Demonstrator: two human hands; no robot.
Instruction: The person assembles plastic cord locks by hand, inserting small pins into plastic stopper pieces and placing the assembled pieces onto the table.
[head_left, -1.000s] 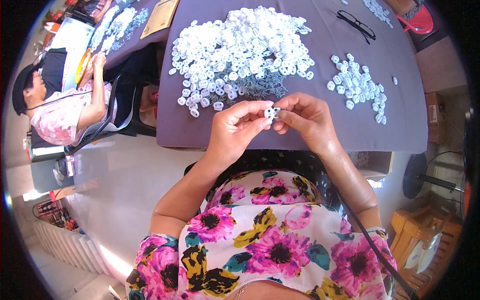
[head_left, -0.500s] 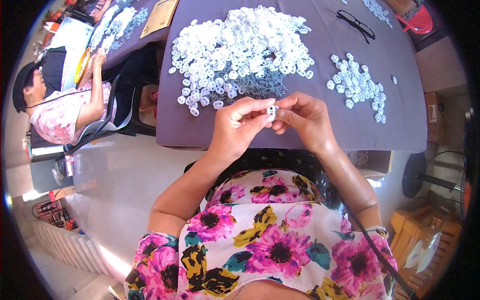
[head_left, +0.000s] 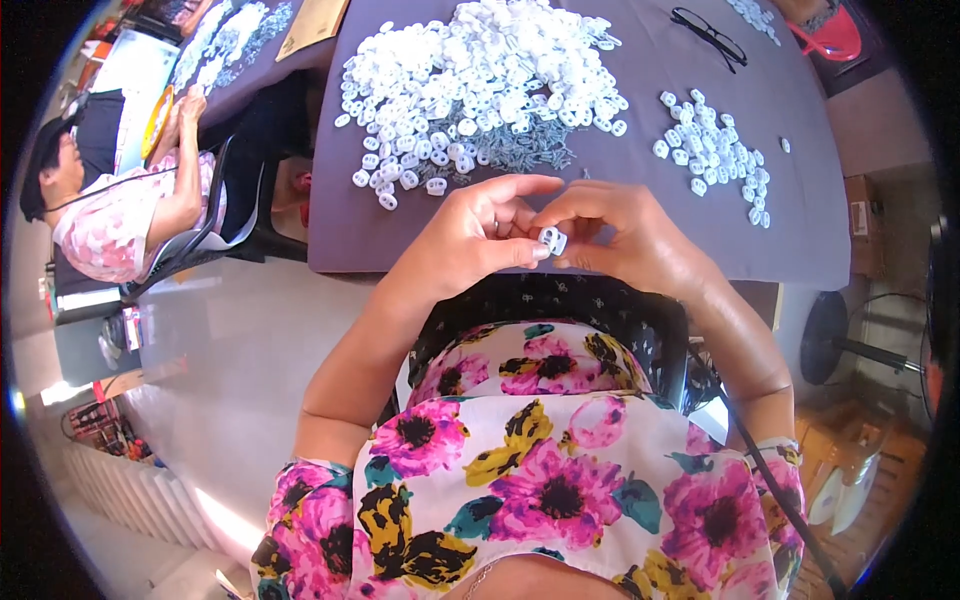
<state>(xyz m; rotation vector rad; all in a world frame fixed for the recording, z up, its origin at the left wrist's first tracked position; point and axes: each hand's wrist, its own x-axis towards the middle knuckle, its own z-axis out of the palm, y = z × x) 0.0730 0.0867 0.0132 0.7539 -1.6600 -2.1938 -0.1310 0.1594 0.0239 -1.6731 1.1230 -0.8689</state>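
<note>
Just in front of the table edge, a small white two-holed plastic piece [head_left: 551,239] sits between my hands. My left hand [head_left: 468,235] pinches it with the thumb tip, and its index finger stretches out above. From the other side my right hand [head_left: 632,232] curls round the same piece, thumb below and fingers over the top. Its fingertips are partly hidden. Beyond my hands spreads a big heap of like white pieces [head_left: 480,75]. Small grey springs or pins [head_left: 528,146] lie along the heap's near side.
A smaller group of white pieces [head_left: 703,140] lies on the right of the dark tablecloth [head_left: 640,100]. Black-framed glasses [head_left: 708,38] rest further back. At the left, a seated person [head_left: 130,205] works at another table. A black fan [head_left: 826,338] stands to the right.
My hands have come slightly nearer to me. The white piece has turned and lowered a little, and my left index finger has lifted off it. The view has shifted slightly.
</note>
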